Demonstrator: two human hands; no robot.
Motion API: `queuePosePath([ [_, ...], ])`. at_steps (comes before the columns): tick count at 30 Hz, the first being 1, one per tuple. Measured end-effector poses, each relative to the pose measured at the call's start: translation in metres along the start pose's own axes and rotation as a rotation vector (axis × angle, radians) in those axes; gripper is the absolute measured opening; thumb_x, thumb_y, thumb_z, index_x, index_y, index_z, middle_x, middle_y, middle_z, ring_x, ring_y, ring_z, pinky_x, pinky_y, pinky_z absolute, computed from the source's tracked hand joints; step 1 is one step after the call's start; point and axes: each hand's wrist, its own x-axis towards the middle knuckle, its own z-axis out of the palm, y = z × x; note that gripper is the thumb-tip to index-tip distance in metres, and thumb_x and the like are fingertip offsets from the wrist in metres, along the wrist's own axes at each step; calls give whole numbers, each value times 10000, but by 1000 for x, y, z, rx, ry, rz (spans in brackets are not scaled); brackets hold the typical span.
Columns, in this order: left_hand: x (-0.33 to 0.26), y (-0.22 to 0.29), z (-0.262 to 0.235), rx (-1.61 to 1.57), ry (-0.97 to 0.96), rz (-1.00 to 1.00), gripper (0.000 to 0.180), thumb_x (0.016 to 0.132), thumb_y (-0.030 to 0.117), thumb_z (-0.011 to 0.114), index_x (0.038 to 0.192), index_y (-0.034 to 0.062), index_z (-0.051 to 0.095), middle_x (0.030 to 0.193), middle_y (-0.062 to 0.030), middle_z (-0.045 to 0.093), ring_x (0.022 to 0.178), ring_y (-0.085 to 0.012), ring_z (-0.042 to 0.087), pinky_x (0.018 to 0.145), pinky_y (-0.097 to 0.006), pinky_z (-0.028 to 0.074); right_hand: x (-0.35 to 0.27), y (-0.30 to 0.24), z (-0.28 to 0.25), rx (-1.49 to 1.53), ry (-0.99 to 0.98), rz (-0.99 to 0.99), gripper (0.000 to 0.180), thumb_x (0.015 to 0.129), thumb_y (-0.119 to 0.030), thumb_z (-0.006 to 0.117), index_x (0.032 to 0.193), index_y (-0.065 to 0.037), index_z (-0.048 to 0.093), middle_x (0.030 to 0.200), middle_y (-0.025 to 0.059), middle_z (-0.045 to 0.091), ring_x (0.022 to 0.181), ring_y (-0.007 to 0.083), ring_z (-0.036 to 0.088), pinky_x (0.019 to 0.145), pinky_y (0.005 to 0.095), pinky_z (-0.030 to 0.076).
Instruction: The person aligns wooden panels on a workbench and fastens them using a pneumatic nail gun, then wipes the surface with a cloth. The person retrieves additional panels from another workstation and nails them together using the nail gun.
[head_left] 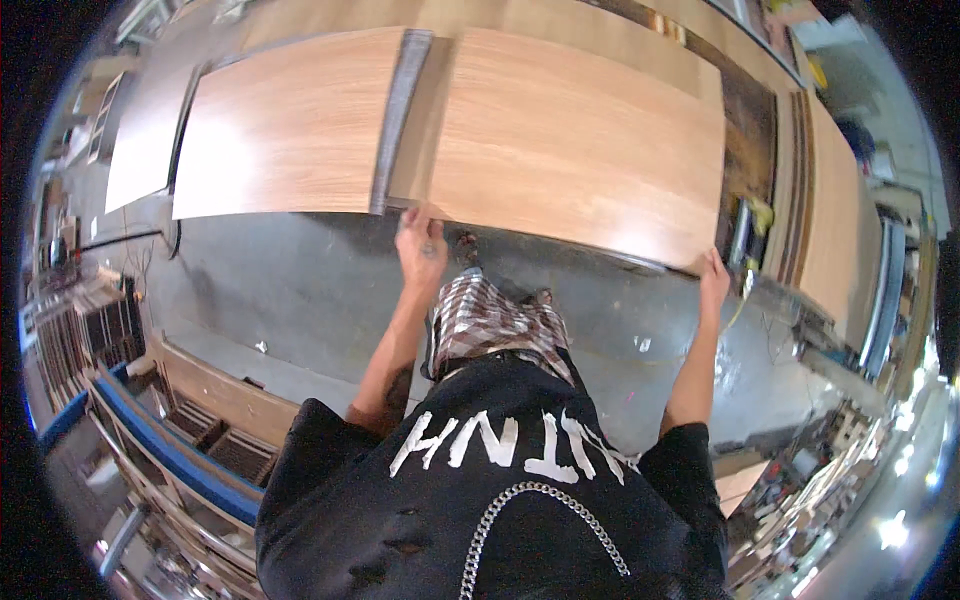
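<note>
A light wood-grain panel (580, 135) lies on the worktable in front of me, its near edge toward my body. At the near left corner, my left hand (422, 245) has its fingers closed on the panel's edge. My right hand (714, 275) grips the near right corner, with the fingertips partly hidden at the edge. To the left lies a second wood-grain panel (285, 125), with a narrow grey strip (398, 120) along its right side. A brown gap separates this strip from the panel I hold.
Farther left is another pale panel (150, 135), bright with glare. Right of the worktable, long boards (835, 200) stand beside a yellow-green handled tool (760, 217). Behind me on the left is a rack with blue rails (180, 445). Grey concrete floor (290, 290) lies underfoot.
</note>
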Motion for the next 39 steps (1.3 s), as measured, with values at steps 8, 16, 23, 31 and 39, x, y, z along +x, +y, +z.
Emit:
queuePosePath([
  [8, 20, -6, -21, -93, -5, 89, 200, 818, 99, 663, 972, -27, 639, 899, -116, 663, 800, -130, 600, 752, -262, 468, -13, 9, 16, -80, 197, -163, 302, 856, -253, 595, 1107, -90, 633, 984, 156, 658, 893, 228, 653, 788, 308, 482],
  [16, 25, -17, -18, 131, -24, 27, 128, 810, 111, 670, 905, 26, 680, 873, -95, 675, 791, -141, 608, 725, -266, 462, -22, 12, -1, 38, 156, -181, 263, 826, -268, 638, 997, -71, 676, 880, 170, 659, 767, 302, 644, 711, 343, 499],
  [23, 23, -40, -18, 86, -55, -1, 156, 804, 117, 673, 942, 46, 692, 899, -77, 676, 823, -139, 618, 756, -255, 460, -27, 27, 17, 46, 332, -405, 241, 790, -168, 695, 997, -47, 675, 886, 107, 675, 738, 207, 640, 691, 285, 494],
  [31, 12, -19, 2, 349, -11, 326, 145, 855, 71, 616, 952, -31, 647, 818, -100, 635, 729, -190, 613, 667, -290, 484, -24, 37, 20, 25, 340, -312, 318, 731, -176, 747, 1033, -101, 683, 961, 118, 646, 790, 242, 628, 732, 318, 492],
  [39, 6, -22, 12, 340, 57, 427, 151, 874, 41, 586, 970, -68, 626, 816, -126, 634, 702, -217, 626, 640, -296, 530, -16, 53, 11, 123, 332, -233, 291, 763, -135, 727, 1043, -70, 679, 966, 50, 650, 840, 116, 599, 762, 231, 470],
])
